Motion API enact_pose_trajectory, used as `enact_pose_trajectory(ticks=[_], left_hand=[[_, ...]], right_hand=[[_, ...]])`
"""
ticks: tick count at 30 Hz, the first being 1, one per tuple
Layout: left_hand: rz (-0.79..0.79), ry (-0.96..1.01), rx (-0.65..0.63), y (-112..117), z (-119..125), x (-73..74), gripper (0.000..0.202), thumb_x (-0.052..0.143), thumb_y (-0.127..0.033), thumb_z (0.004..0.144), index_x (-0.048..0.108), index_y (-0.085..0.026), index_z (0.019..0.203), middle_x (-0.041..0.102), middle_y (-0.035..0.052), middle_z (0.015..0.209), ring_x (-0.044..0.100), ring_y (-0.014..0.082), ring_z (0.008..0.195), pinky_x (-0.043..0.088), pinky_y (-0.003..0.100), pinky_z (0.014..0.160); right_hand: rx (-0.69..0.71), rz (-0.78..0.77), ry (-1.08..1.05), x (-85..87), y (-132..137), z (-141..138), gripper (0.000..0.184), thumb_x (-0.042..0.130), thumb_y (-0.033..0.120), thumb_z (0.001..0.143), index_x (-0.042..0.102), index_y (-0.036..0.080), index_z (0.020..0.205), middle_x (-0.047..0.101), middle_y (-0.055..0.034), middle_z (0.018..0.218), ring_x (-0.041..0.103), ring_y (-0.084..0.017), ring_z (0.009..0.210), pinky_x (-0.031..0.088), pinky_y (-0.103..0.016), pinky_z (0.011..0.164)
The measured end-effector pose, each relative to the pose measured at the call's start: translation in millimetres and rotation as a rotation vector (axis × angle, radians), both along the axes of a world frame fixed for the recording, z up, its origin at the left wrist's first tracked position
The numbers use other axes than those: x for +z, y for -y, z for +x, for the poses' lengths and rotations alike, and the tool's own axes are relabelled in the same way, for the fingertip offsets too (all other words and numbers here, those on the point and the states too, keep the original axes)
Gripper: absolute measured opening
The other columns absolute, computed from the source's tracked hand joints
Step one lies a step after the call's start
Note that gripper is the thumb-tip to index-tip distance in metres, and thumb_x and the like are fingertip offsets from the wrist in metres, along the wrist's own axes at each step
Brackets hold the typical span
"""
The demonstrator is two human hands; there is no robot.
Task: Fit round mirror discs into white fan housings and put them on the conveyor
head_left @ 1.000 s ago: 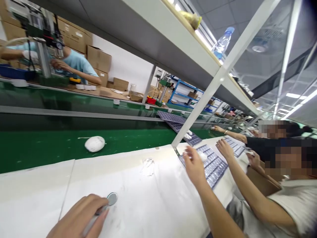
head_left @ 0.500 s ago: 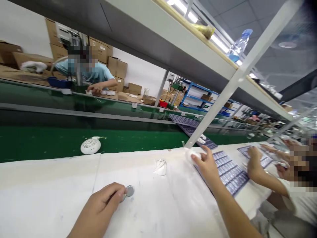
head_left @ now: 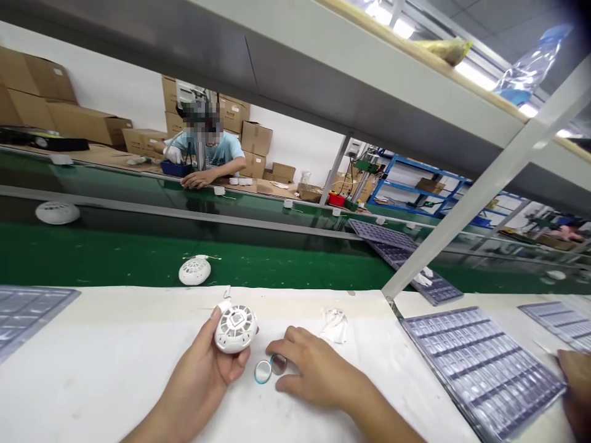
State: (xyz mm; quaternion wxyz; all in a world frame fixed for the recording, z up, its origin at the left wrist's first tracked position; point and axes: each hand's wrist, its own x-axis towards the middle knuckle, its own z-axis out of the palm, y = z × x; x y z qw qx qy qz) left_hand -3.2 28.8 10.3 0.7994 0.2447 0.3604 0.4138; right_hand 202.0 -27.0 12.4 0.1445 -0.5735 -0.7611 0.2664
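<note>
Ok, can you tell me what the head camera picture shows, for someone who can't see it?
A person's left hand holds a round white vented part over a white table, while the right hand rests by two small discs.

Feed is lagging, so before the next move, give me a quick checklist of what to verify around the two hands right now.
1. White vented housing gripped in left hand: ok.
2. Housing's vented face turned toward the camera: ok.
3. Light disc lying flat on the white table cover, beside the right hand: ok.
4. Darker disc actually pinched by the right hand: cannot tell.
5. Crumpled clear film apart from both hands: ok.
</note>
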Motion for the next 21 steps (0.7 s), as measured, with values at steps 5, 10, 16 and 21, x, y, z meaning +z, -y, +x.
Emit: enact_pose_trajectory(ticks=[5,10,16,21], left_hand=[[-0.011,-0.014,-0.029,1.2,1.9,-4.5,0.030,0.062,-0.050,0.086,0.063,-0.022,0.098,0.067,0.0015,0.077,0.051,0.0137,0.053,0.042,0.025,0.046],[0.014,-0.042,-0.129,5.2,2.2,-4.1,0.037,0.055,-0.055,0.088,0.063,-0.019,0.091,0.058,-0.0003,0.059,0.049,0.0135,0.052,0.042,0.024,0.049],[0.193,-0.084,-0.185,15.3,7.8,-3.0,0.043,0.051,-0.053,0.091,0.054,-0.020,0.118,0.064,0.0024,0.073,0.054,0.0165,0.061,0.040,0.023,0.047],[0.278,-0.111,-0.252,20.4,9.8,-3.6,0.044,0.051,-0.053,0.091,0.053,-0.021,0.121,0.064,0.0023,0.073,0.053,0.0162,0.060,0.041,0.025,0.052]], right_hand=[[0.017,0.038,-0.059,-7.5,-4.0,-2.2,0.014,0.058,0.020,0.089,0.069,0.024,0.097,0.066,-0.0033,0.093,0.062,-0.021,0.087,0.047,-0.030,0.080],[-0.156,0.111,-0.168,-8.7,-5.7,4.3,0.026,0.039,0.022,0.098,0.064,0.020,0.089,0.067,-0.0048,0.083,0.061,-0.020,0.077,0.047,-0.031,0.071],[-0.278,0.056,-0.841,2.7,18.4,-12.5,0.014,0.052,0.029,0.097,0.054,0.024,0.110,0.066,0.0011,0.075,0.060,-0.014,0.065,0.049,-0.026,0.063],[-0.256,0.164,-0.792,0.9,25.6,-30.5,0.012,0.059,0.024,0.091,0.068,0.024,0.099,0.068,-0.0007,0.074,0.060,-0.014,0.063,0.048,-0.025,0.059]])
